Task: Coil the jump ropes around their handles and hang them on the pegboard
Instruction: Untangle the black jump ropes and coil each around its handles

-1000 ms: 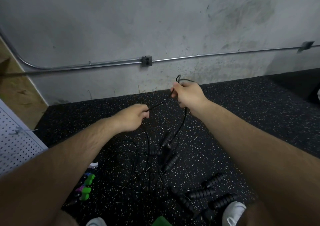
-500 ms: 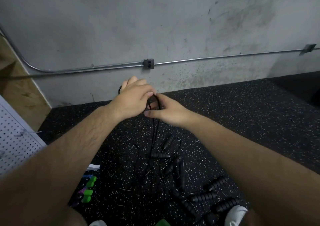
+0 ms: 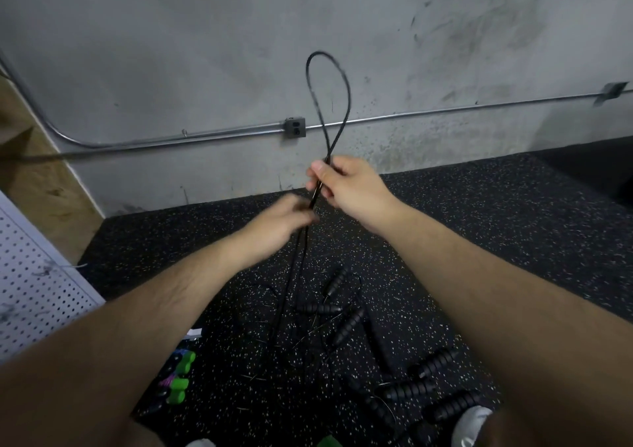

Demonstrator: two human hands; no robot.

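A thin black jump rope stands up in a tall loop in front of the wall. My right hand pinches both strands at the loop's base. Just below and to the left, my left hand, blurred, closes around the same doubled strands, which hang down to the floor. Several black ribbed handles and tangled ropes lie on the speckled floor under my arms. More ribbed handles lie lower right. The white pegboard stands at the left edge.
Green and purple handles lie at the lower left near the pegboard. A metal conduit with an outlet box runs along the concrete wall. A wooden panel leans at far left. A white shoe shows at the bottom right.
My hands, pressed together half a second ago, have come apart. The right hand rose with the rope and a tall loop now stands above it. The left hand slid down the strands.
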